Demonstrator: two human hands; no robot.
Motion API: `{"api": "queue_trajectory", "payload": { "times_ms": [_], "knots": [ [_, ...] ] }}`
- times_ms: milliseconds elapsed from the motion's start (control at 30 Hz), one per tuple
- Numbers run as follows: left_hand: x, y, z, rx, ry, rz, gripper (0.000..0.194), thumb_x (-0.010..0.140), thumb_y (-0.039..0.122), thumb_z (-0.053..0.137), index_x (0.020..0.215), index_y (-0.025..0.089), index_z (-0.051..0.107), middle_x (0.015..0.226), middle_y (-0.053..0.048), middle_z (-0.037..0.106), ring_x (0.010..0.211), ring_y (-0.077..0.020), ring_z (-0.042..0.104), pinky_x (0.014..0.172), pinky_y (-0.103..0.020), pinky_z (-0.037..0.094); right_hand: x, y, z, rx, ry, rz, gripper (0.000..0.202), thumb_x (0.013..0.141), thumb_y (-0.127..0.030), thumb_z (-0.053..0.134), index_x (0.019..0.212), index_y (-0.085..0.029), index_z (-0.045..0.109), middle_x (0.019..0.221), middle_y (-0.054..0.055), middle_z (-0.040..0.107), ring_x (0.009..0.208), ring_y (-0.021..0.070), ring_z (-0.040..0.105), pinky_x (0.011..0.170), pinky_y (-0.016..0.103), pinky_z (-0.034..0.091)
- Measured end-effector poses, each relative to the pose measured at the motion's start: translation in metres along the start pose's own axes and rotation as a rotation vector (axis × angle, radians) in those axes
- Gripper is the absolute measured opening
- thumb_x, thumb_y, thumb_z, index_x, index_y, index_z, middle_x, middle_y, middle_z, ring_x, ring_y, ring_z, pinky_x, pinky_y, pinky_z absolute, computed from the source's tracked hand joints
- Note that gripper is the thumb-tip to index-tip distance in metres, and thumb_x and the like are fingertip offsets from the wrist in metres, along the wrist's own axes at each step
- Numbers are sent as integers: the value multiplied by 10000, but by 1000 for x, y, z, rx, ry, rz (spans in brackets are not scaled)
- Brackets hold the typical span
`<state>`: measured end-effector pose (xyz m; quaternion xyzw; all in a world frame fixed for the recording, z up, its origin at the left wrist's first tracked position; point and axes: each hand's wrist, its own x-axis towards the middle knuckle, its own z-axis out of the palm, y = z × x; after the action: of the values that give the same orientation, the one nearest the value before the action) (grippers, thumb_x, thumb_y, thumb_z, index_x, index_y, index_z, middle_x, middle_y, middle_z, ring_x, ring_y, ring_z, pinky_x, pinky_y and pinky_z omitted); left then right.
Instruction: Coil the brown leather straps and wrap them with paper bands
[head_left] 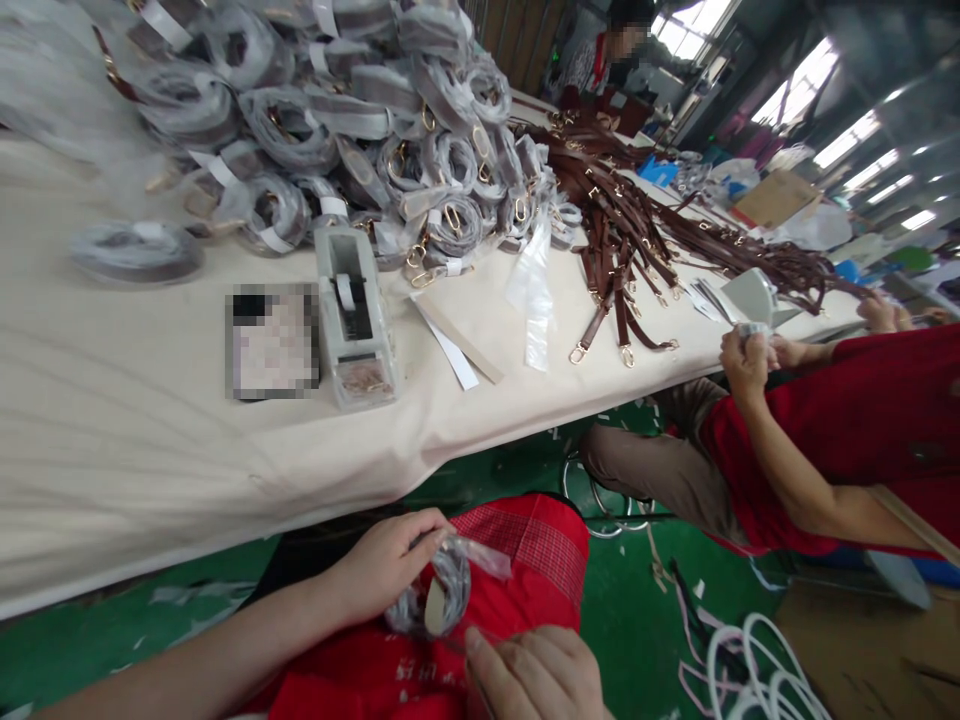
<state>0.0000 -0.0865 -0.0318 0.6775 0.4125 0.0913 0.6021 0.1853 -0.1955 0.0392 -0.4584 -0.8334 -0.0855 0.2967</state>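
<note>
1 plastic-wrapped coil [455, 580]: sitting between both hands, above the lap; left hand [394, 562] gripping it, apparently for steadiness. Right hand [536, 668]: lying curled; pinching wrap, cannot tell. 1 tape dispenser [352, 325]: standing beyond left hand, presumably for reach.

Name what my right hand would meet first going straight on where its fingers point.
Probably the plastic-wrapped coil in your left hand; depth is unclear, and your right hand may be touching its wrapping.
</note>
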Motion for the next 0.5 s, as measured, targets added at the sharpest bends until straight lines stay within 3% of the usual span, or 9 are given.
{"api": "queue_trajectory", "payload": {
  "times_ms": [200, 367, 500],
  "knots": [
    [1, -2, 5, -164, 21, -40, 336, 884, 442, 468, 937, 175, 665, 918, -49, 722, 898, -229, 658, 835, -301, 491, 0, 1, -3, 7, 8, 6, 131, 925, -176, 579, 875, -185, 700, 533, -32, 681, 408, 88, 616, 459, 201, 506],
    [2, -7, 12, -376, 4, -169, 405, 815, 565, 527, 906, 177, 601, 659, 34, 596, 596, -160, 571, 551, -242, 455, 10, -3, -5, -24, 68, -7, 243, 967, -112, 497, 797, -153, 667, 508, -54, 684, 365, 80, 610, 417, 234, 484],
    [2, -7, 13, -304, -8, -187, 382, 831, 559, 516, 888, 188, 591, 644, 41, 592, 527, -145, 556, 504, -232, 441, 10, -3, -6, -6, 22, -9, 238, 959, -79, 478, 834, -126, 674, 528, -32, 686, 384, 93, 620, 419, 241, 493]
  ]
}}
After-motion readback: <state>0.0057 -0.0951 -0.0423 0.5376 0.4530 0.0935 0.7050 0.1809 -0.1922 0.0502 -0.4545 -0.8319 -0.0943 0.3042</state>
